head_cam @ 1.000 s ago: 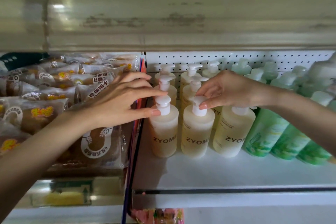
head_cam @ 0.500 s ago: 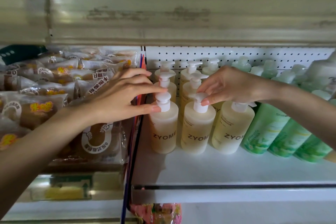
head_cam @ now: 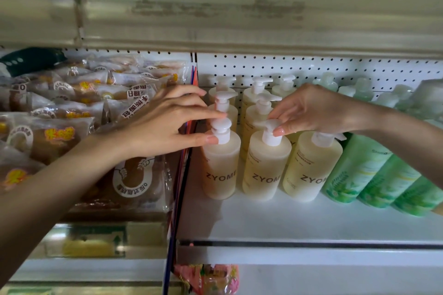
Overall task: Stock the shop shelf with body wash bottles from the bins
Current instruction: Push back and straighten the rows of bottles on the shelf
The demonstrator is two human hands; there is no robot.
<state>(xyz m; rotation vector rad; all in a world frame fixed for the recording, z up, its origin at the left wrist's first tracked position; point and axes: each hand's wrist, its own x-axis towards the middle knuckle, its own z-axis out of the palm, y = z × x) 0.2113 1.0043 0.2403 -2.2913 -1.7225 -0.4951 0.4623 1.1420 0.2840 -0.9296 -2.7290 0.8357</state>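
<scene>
Several cream-coloured pump bottles marked ZYOME stand in rows on the white shelf (head_cam: pixel 287 220). My left hand (head_cam: pixel 163 124) pinches the white pump of the front-left bottle (head_cam: pixel 221 165), thumb at the collar and forefinger on the pump head. My right hand (head_cam: pixel 311 110) pinches the pump head of the front middle bottle (head_cam: pixel 266 167) from the right. A third front bottle (head_cam: pixel 311 167) stands partly under my right wrist. All three bottles stand upright on the shelf. No bin is in view.
Green bottles (head_cam: pixel 359 170) line the shelf to the right of the cream ones. Wrapped bread packs (head_cam: pixel 72 115) fill the bay on the left. A pegboard back wall (head_cam: pixel 311 67) and an upper shelf (head_cam: pixel 239 7) close in the space. A pink packet (head_cam: pixel 211 278) lies below.
Both hands stay on the same two pump heads. Only the view has shifted slightly.
</scene>
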